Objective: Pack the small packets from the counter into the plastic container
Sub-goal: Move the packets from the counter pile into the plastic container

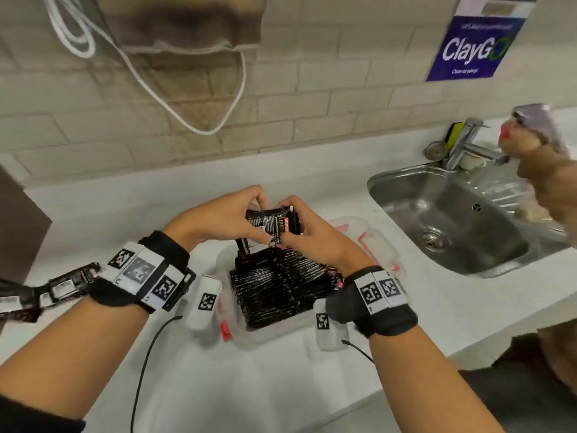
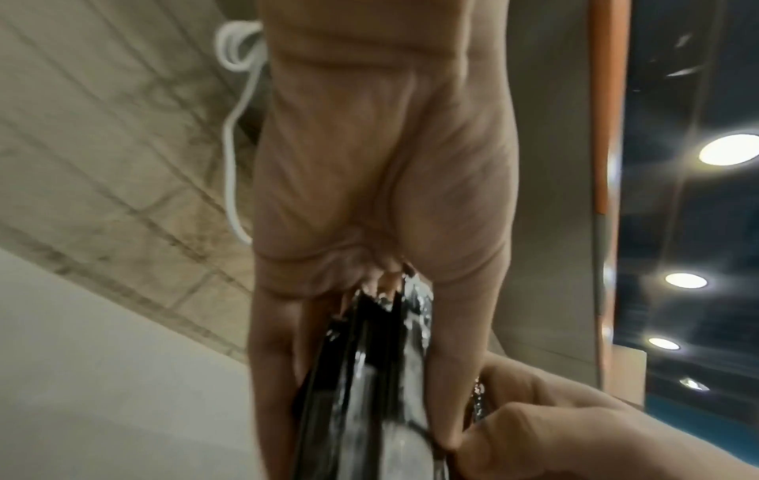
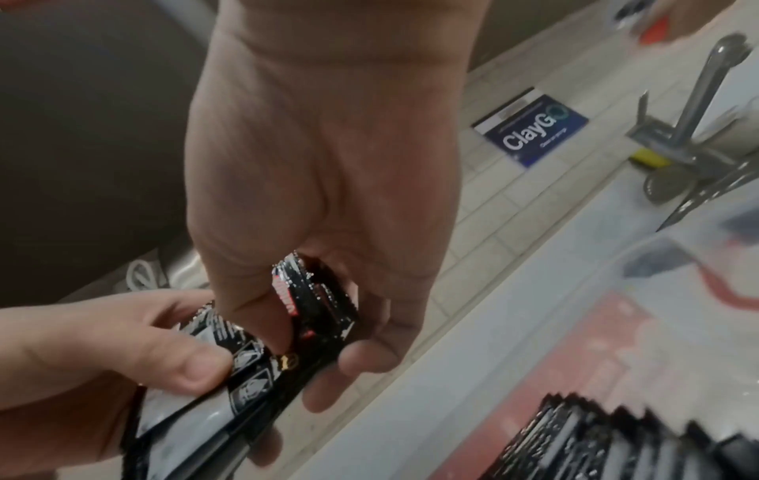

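Note:
A small stack of black packets (image 1: 274, 225) is held above the clear plastic container (image 1: 265, 334), which holds rows of upright black packets (image 1: 281, 285). My left hand (image 1: 228, 217) grips the stack from the left, thumb and fingers curled round it. My right hand (image 1: 307, 232) pinches its right end. In the left wrist view the stack of packets (image 2: 369, 389) runs between the fingers (image 2: 275, 357). In the right wrist view the stack of packets (image 3: 263, 344) sits under my right thumb (image 3: 267, 318), with the packed rows of packets (image 3: 616, 445) at lower right.
More black packets (image 1: 46, 292) lie on the white counter (image 1: 93, 214) at far left. The container's clear lid (image 1: 371, 239) with red seal lies behind it. A steel sink (image 1: 452, 220) and tap (image 1: 468, 142) stand at right, where another person's hand (image 1: 546, 170) holds something.

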Demonstrator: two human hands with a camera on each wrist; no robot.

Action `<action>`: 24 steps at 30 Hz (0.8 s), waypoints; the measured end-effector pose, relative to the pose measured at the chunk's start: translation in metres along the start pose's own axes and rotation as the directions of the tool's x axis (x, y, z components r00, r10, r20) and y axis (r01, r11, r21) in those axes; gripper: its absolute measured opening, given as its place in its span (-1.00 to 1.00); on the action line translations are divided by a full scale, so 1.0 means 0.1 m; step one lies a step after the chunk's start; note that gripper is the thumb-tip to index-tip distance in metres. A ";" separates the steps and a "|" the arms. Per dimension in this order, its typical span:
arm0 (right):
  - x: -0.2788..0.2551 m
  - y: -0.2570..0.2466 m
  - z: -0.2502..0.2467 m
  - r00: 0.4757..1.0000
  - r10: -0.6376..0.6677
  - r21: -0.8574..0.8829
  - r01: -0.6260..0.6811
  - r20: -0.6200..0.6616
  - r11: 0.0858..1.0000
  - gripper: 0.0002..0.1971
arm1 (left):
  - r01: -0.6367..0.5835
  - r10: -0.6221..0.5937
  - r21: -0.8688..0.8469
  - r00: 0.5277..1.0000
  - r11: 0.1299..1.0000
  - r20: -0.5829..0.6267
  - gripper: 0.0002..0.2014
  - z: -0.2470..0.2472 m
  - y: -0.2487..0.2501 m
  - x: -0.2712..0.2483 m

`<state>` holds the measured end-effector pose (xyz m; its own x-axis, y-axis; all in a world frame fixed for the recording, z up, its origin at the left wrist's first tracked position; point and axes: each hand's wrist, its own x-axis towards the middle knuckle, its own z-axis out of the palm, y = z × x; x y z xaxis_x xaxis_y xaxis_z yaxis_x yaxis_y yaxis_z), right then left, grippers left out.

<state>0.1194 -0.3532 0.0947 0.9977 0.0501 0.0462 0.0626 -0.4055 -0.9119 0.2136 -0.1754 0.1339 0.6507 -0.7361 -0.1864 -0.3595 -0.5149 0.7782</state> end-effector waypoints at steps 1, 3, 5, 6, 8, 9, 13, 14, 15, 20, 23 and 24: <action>-0.05 0.04 -0.04 1.000 -0.010 0.009 0.010 0.003 1.000 -0.58 | 0.018 -0.020 0.072 0.999 0.997 0.034 -0.57 0.07 0.07 0.05; -0.14 0.11 -0.13 1.000 -0.019 0.016 0.019 0.002 1.000 -0.57 | 0.039 -0.050 0.138 0.996 0.990 0.074 -0.55 0.23 0.17 0.11; -0.22 0.16 -0.21 1.000 -0.009 0.018 0.009 0.003 1.000 -0.53 | 0.040 -0.053 0.132 0.994 0.990 0.098 -0.55 0.38 0.25 0.15; -0.26 0.19 -0.26 1.000 0.010 0.027 -0.010 0.011 1.000 -0.51 | 0.040 -0.054 0.131 0.993 0.991 0.109 -0.59 0.44 0.27 0.16; -0.33 0.24 -0.33 0.997 0.067 0.059 -0.069 0.037 0.996 -0.44 | 0.051 -0.067 0.118 0.988 0.992 0.136 -0.72 0.53 0.29 0.17; -0.36 0.26 -0.37 0.994 0.097 0.072 -0.101 0.051 0.992 -0.40 | 0.060 -0.077 0.111 0.986 0.992 0.148 -0.78 0.56 0.29 0.17; -0.48 0.39 -0.51 0.973 0.227 -0.038 -0.225 0.042 0.974 -0.29 | 0.069 -0.085 0.123 0.987 0.990 0.138 -0.84 0.64 0.27 0.17; -0.51 0.42 -0.55 0.962 0.267 -0.088 -0.263 0.046 0.961 -0.28 | 0.064 -0.078 0.112 0.989 0.992 0.127 -0.84 0.65 0.26 0.16; -0.53 0.45 -0.60 0.946 0.317 -0.150 -0.305 0.064 0.941 -0.28 | 0.060 -0.072 0.095 0.991 0.994 0.117 -0.83 0.66 0.26 0.16; -0.52 0.58 -0.72 0.795 0.571 -0.424 -0.454 0.205 0.784 -0.23 | 0.046 -0.043 -0.020 0.991 0.999 0.126 -0.77 0.83 0.27 0.15; -0.48 0.60 -0.69 0.774 0.576 -0.384 -0.464 0.261 0.798 -0.25 | 0.051 -0.044 -0.040 0.988 0.998 0.150 -0.70 0.97 0.26 0.15; -0.47 0.60 -0.68 0.773 0.573 -0.369 -0.466 0.271 0.804 -0.26 | 0.060 -0.053 -0.041 0.986 0.997 0.155 -0.71 1.01 0.25 0.16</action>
<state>0.0779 -0.4419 0.0656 0.8001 0.0540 -0.5974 -0.4048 -0.6864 -0.6042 0.1475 -0.2439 0.0901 0.5571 -0.7669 -0.3187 -0.2917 -0.5399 0.7895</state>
